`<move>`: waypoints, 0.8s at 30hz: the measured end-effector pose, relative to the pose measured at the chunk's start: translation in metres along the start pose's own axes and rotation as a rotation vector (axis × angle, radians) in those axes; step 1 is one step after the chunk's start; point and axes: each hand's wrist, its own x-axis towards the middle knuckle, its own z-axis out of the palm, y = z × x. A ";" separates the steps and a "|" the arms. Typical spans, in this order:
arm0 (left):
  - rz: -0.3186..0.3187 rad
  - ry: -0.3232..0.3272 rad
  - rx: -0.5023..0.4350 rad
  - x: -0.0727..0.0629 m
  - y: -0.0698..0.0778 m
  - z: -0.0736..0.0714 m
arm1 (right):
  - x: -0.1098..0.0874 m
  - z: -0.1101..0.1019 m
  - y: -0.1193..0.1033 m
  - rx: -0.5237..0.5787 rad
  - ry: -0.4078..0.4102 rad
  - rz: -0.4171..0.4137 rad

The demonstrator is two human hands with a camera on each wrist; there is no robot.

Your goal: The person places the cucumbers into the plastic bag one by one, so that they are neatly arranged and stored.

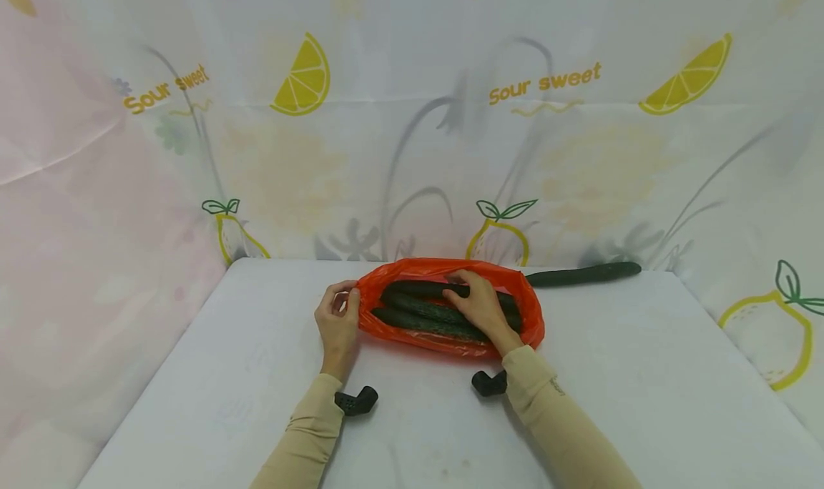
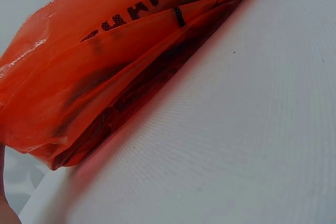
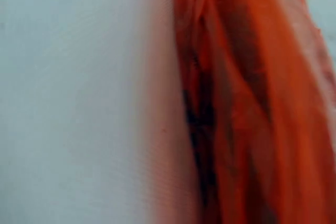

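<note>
An orange-red plastic bag [image 1: 533, 317] lies on the table with its mouth spread upward and several dark green cucumbers [image 1: 421, 323] side by side in it. At the bag's left end my left hand [image 1: 337, 324] pinches the rim between thumb and fingers. My right hand [image 1: 481, 304] reaches into the mouth and grips the rearmost cucumber [image 1: 417, 288], thumb in front and fingers behind. In the left wrist view the bag's side [image 2: 105, 61] shows dark printing; only a sliver of the hand [image 2: 6, 208] appears. The right wrist view has the creased bag [image 3: 247, 103] without the hand.
Another cucumber [image 1: 586, 274] lies on the white table [image 1: 618, 374] near its back edge, right of the bag. A printed curtain [image 1: 412, 139] hangs behind the table and along both sides. A black wrist device [image 1: 357, 402] is on the left forearm, another [image 1: 489, 383] on the right.
</note>
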 end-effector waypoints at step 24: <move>-0.005 -0.036 0.029 -0.008 0.028 0.001 | -0.020 -0.056 0.004 -0.075 0.181 -0.249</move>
